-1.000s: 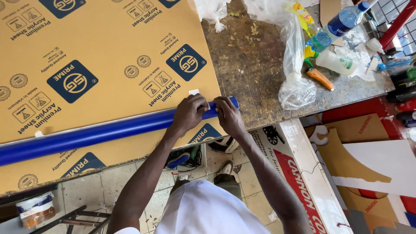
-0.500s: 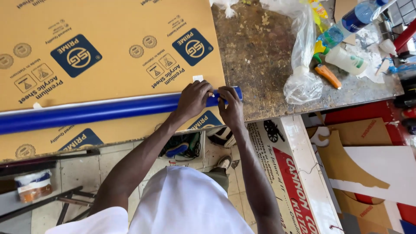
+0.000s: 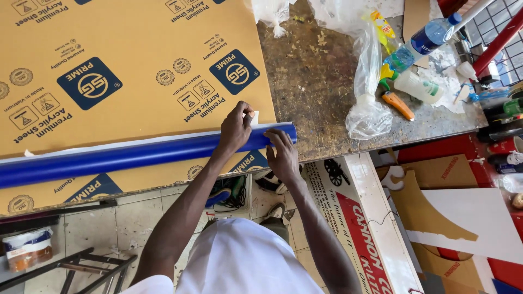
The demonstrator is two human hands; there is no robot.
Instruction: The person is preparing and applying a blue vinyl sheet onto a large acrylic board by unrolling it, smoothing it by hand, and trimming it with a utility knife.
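Observation:
A long blue roll [image 3: 125, 158] of film lies across a brown paper-covered sheet [image 3: 136, 65] near the table's front edge. My left hand [image 3: 235, 130] reaches over the roll close to its right end. Its thumb and fingers pinch a small white paper edge [image 3: 255, 117] just beyond the roll. My right hand [image 3: 283, 157] grips the roll's right end from the front, fingers curled on the blue film. A thin white strip [image 3: 109, 146] runs along the roll's far side.
To the right, bare worn tabletop [image 3: 321, 92] holds a clear plastic bag [image 3: 368, 109], a water bottle [image 3: 422, 41], a white squeeze bottle [image 3: 417, 86] and an orange-handled tool [image 3: 397, 104]. Printed boards [image 3: 359, 228] and cardboard lean below. A paint tub [image 3: 27, 250] stands on the tiled floor.
Both hands stay at the roll's right end. My left hand has slid up over the roll and now pinches the white edge. The roll has shifted slightly right.

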